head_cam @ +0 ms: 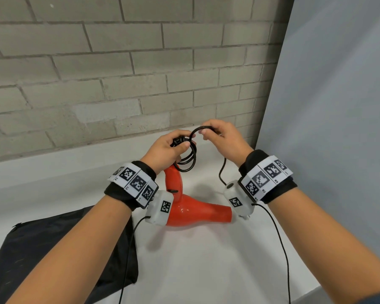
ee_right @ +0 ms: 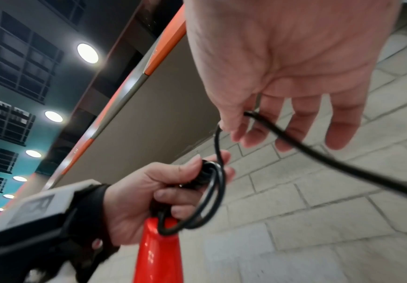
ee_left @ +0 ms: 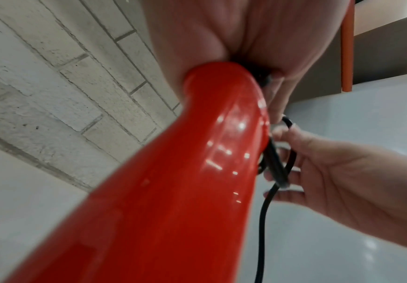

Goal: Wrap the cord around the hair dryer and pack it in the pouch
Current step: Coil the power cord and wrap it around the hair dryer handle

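Observation:
The red hair dryer is held above the white counter with its handle pointing up. My left hand grips the handle's top together with coiled loops of the black cord. To its right, my right hand pinches a raised loop of the same cord between thumb and forefinger. The cord's free length hangs down below that hand. The black pouch lies flat at the lower left of the counter.
The white counter runs up to a grey brick wall behind the hands. A pale panel closes off the right side. Thin black sensor cables trail from both wristbands over the counter's front edge.

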Demonstrator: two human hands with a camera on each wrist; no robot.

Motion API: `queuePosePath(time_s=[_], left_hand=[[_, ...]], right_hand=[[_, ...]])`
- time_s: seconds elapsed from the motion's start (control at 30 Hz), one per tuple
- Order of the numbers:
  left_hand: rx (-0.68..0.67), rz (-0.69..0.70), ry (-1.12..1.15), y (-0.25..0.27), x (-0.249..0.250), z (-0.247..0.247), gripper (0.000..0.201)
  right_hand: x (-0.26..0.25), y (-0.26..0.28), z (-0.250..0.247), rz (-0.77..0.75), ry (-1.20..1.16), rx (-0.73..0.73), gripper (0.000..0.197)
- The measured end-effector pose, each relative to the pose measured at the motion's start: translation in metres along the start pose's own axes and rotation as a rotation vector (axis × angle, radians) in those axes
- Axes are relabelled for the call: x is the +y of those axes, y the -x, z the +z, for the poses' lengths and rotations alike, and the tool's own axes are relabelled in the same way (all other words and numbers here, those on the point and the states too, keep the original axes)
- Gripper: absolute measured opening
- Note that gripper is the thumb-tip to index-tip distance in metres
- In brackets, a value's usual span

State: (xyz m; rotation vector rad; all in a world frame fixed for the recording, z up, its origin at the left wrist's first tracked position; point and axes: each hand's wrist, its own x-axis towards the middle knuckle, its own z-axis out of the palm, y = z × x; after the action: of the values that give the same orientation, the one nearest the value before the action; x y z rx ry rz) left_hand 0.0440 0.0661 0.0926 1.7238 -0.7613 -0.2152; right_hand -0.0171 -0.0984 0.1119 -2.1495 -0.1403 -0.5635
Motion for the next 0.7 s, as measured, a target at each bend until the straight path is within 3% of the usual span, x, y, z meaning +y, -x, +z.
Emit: queuePosePath(time_s=[0.1,0.23,0.33,0.4,0.6,0.7], left_hand=[[0.083,-0.015,0.02,-0.002,-0.002,0.001,0.021],[0.079,-0.012,0.015,-0.002,-0.004,0.002,0.018],[0.08,-0.008,0.021,0.0,-0.001,0.005,0.019],[0.084,-0.008,0.009,0.0,0.0,0.007,0.019],[0.073,-0.009,0.021,0.001,0.0,0.008,0.017],[0.084,-0.008,0.065,0.002,-0.001,0.007,0.019]], right_hand=[[0.032,0.015,-0.004,0.222,0.173,-0.023,0.029],[0.081,0.046,-0.005,0.627,0.478,-0.318,0.045],[0.105,0.069,0.003,0.718,0.702,-0.598,0.043],[0.116,0.08,0.009,0.737,0.685,-0.658,0.043],[0.131,0.086,0.015,0.729,0.616,-0.534,0.03],[0.129,0.079,0.009,0.721,0.423,-0.267,0.022]])
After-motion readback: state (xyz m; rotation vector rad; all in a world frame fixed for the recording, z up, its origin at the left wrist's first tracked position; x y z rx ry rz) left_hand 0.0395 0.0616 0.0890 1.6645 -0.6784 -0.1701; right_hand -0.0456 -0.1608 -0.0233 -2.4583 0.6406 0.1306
